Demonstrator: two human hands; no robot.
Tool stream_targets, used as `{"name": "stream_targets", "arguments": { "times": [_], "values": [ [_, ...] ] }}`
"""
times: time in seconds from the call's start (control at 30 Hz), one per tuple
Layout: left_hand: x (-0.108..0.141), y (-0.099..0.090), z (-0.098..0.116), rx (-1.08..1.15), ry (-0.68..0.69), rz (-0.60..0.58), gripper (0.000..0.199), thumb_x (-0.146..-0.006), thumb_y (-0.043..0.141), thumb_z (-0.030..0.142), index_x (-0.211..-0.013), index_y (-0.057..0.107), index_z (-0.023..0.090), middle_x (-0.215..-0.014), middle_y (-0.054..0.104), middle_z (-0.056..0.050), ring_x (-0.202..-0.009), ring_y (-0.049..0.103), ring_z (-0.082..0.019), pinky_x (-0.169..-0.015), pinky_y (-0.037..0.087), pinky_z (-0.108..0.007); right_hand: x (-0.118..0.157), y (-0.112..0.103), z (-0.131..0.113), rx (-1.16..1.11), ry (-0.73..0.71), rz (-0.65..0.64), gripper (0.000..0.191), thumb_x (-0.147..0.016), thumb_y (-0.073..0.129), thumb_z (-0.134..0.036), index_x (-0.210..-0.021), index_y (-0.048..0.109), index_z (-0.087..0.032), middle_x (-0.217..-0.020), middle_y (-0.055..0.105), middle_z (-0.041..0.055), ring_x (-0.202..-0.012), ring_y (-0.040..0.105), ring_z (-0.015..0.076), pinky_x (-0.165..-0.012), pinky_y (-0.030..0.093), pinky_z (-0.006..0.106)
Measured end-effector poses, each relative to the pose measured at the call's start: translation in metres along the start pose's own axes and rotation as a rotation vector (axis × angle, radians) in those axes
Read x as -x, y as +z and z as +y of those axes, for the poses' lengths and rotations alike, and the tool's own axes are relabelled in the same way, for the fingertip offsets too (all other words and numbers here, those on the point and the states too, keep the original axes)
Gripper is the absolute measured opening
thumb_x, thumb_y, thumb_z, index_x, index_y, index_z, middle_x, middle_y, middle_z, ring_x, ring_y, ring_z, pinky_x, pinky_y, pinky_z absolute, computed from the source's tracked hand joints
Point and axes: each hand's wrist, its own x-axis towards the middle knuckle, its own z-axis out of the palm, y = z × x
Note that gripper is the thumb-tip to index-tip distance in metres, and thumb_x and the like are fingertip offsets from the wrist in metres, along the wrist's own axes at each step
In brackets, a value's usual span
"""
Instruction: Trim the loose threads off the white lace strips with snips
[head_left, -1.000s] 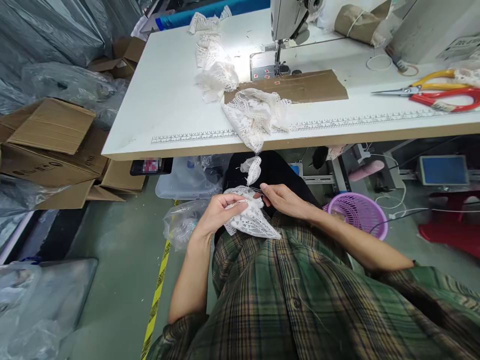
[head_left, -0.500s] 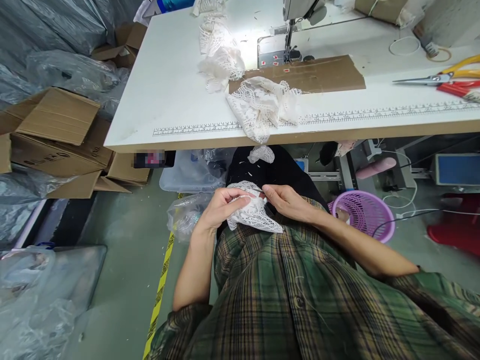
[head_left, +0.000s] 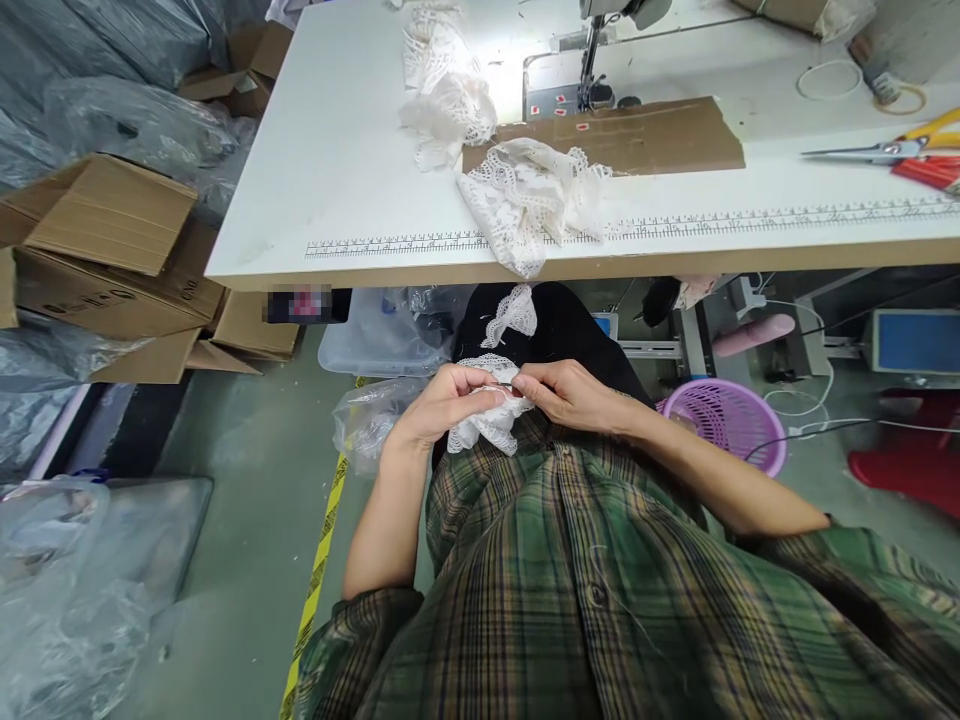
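Note:
White lace fabric (head_left: 484, 428) is bunched over my lap, below the table edge. My left hand (head_left: 442, 405) grips it, thumb on top and fingers curled beneath. My right hand (head_left: 559, 392) is closed in a pinch right beside the left fingertips. A thin dark tool (head_left: 501, 386) shows between the two hands, its kind too small to make out. More of the lace (head_left: 513, 314) lies on my dark trousers farther up. On the table edge rests another heap of lace (head_left: 529, 200), slightly overhanging.
A sewing machine (head_left: 592, 60) stands at the back of the white table (head_left: 337, 130), behind a brown cardboard strip (head_left: 675, 138). Yellow-handled scissors (head_left: 885, 150) lie right. Below are a purple basket (head_left: 765, 440) and, left, open cardboard boxes (head_left: 112, 225).
The lace in my hands has been gathered up, its lower corner no longer spread toward the right. My right hand has shifted slightly left. The lace on my trousers is stretched out more.

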Motion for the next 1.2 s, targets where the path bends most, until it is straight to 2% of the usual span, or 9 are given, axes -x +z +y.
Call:
{"name": "stream_targets", "arguments": {
  "times": [0.2,0.3,0.4,0.47,0.6,0.73,0.9,1.03,1.2],
  "values": [
    [-0.004,0.000,-0.001,0.029,0.014,0.006,0.022,-0.070,0.081,0.036,-0.073,0.077,0.014,-0.067,0.067,-0.004,-0.059,0.054,-0.013,-0.055,0.038,-0.024,0.001,0.008,0.006,-0.147,0.068,0.054,0.051,-0.097,0.041,-0.061,-0.070,0.052,-0.019,-0.063,0.044,-0.0033,-0.059,0.036,0.0106,-0.055,0.029,0.025],
    [-0.005,-0.001,-0.003,0.032,0.044,0.010,0.024,-0.071,0.081,0.037,-0.074,0.076,0.014,-0.069,0.067,-0.004,-0.062,0.057,-0.014,-0.060,0.042,-0.025,0.001,0.012,0.004,-0.344,0.049,0.026,0.049,-0.089,0.056,-0.066,-0.077,0.057,-0.018,-0.070,0.048,-0.0026,-0.063,0.041,0.0109,-0.058,0.035,0.024],
    [-0.007,-0.004,-0.012,0.009,0.081,0.031,0.033,-0.073,0.081,0.041,-0.092,0.076,0.015,-0.082,0.071,-0.006,-0.072,0.063,-0.016,-0.070,0.047,-0.028,0.006,0.006,0.001,-0.447,0.141,0.006,0.047,-0.081,0.069,-0.062,-0.072,0.059,-0.017,-0.063,0.045,-0.0043,-0.057,0.037,0.0088,-0.053,0.033,0.024],
    [-0.007,-0.007,-0.023,-0.076,0.096,0.106,0.048,-0.071,0.082,0.039,-0.111,0.071,0.016,-0.096,0.071,-0.007,-0.081,0.064,-0.018,-0.077,0.049,-0.030,0.012,-0.006,0.001,-0.484,0.219,0.019,0.045,-0.079,0.072,-0.060,-0.075,0.065,-0.015,-0.060,0.045,-0.0045,-0.054,0.035,0.0080,-0.050,0.029,0.024],
    [-0.004,-0.015,-0.044,-0.382,0.057,0.298,0.082,-0.067,0.085,0.034,-0.140,0.054,0.014,-0.116,0.069,-0.013,-0.097,0.064,-0.023,-0.091,0.049,-0.036,0.024,-0.035,0.008,-0.499,0.263,0.156,0.040,-0.075,0.076,-0.057,-0.078,0.071,-0.017,-0.058,0.049,-0.0033,-0.050,0.035,0.0087,-0.048,0.026,0.026],
    [0.005,-0.020,-0.042,-0.568,-0.028,0.280,0.091,-0.073,0.080,0.039,-0.151,0.043,0.014,-0.126,0.067,-0.017,-0.093,0.066,-0.024,-0.092,0.050,-0.041,0.025,-0.050,0.013,-0.553,0.252,0.357,0.039,-0.072,0.080,-0.057,-0.075,0.069,-0.020,-0.060,0.050,-0.0024,-0.050,0.038,0.0095,-0.046,0.029,0.025],
    [0.008,-0.017,-0.025,-0.513,-0.023,0.157,0.074,-0.078,0.075,0.042,-0.142,0.053,0.014,-0.127,0.069,-0.015,-0.106,0.068,-0.026,-0.097,0.051,-0.038,0.013,-0.046,0.020,-0.624,0.199,0.478,0.037,-0.076,0.079,-0.054,-0.075,0.066,-0.020,-0.063,0.046,-0.0033,-0.054,0.037,0.0082,-0.047,0.031,0.023],
    [0.003,-0.013,-0.017,-0.640,-0.064,0.264,0.051,-0.078,0.074,0.044,-0.119,0.070,0.015,-0.128,0.069,-0.014,-0.118,0.065,-0.032,-0.105,0.048,-0.044,0.007,-0.039,0.028,-0.641,0.176,0.504,0.035,-0.076,0.080,-0.052,-0.078,0.067,-0.019,-0.062,0.045,-0.0046,-0.054,0.035,0.0071,-0.046,0.029,0.021],
    [0.004,-0.015,-0.008,-0.754,-0.034,0.252,0.018,-0.080,0.069,0.032,-0.092,0.076,0.020,-0.105,0.077,-0.007,-0.100,0.071,-0.029,-0.092,0.053,-0.041,0.008,-0.032,0.033,-0.636,0.209,0.523,0.038,-0.075,0.080,-0.055,-0.090,0.070,-0.021,-0.066,0.053,-0.0032,-0.054,0.040,0.0083,-0.046,0.032,0.022]
  ]
}}
